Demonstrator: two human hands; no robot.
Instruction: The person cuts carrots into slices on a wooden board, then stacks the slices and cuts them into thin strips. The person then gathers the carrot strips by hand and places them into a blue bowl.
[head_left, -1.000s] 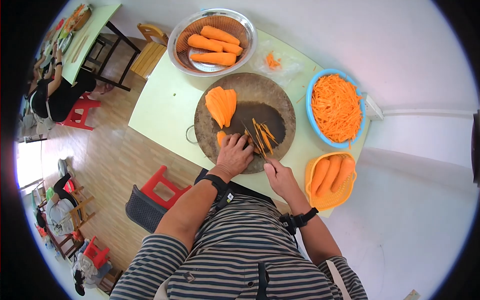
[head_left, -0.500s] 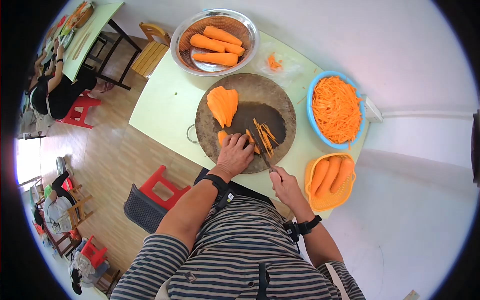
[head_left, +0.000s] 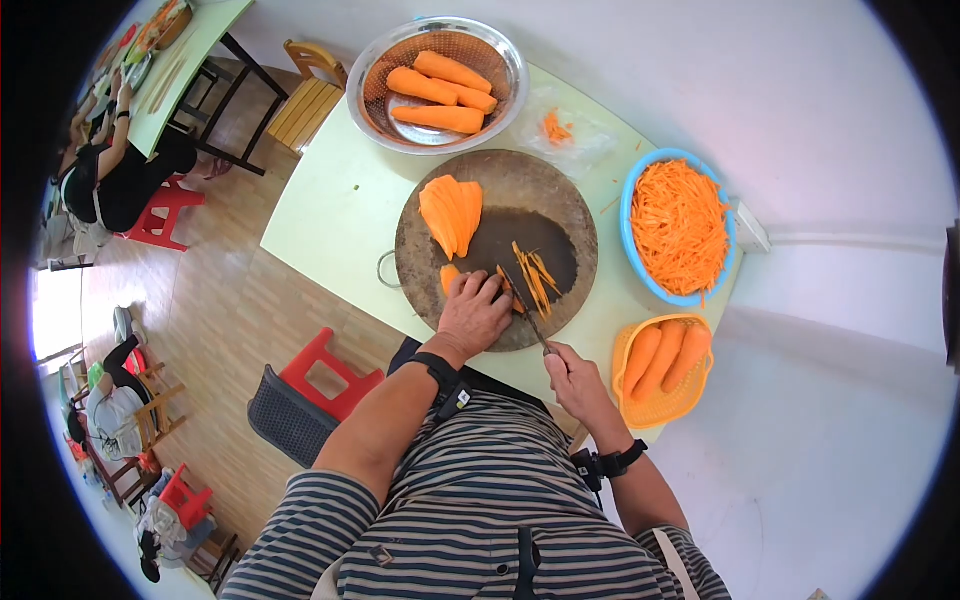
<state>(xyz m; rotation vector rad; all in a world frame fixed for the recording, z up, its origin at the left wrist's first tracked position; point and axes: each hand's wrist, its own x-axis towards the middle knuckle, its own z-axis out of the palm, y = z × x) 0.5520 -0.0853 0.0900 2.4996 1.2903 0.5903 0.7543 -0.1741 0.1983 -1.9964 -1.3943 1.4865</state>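
Note:
My left hand (head_left: 475,312) presses down with bent fingers on carrot slices (head_left: 451,277) that are mostly hidden under it. In my right hand (head_left: 578,382) is the handle of a knife (head_left: 530,315), its blade beside the left fingertips. Thin carrot strips (head_left: 537,278) lie just right of the blade. All of this rests on a round chopping board (head_left: 420,215), dark and wet in the middle. A fanned stack of carrot slices (head_left: 452,217) lies on the board's upper left.
A metal bowl (head_left: 515,90) holds several peeled carrots. At the right stand a blue basin (head_left: 628,215) of shredded carrot and a yellow basket (head_left: 655,412) with three carrots. A plastic bag (head_left: 590,150) lies behind the board. Left are a red stool (head_left: 325,375) and a seated person (head_left: 110,185).
The knife blade has shifted slightly beside my left fingertips, which still press on the slices. The whole view has moved a little; the bowls and board stay in place.

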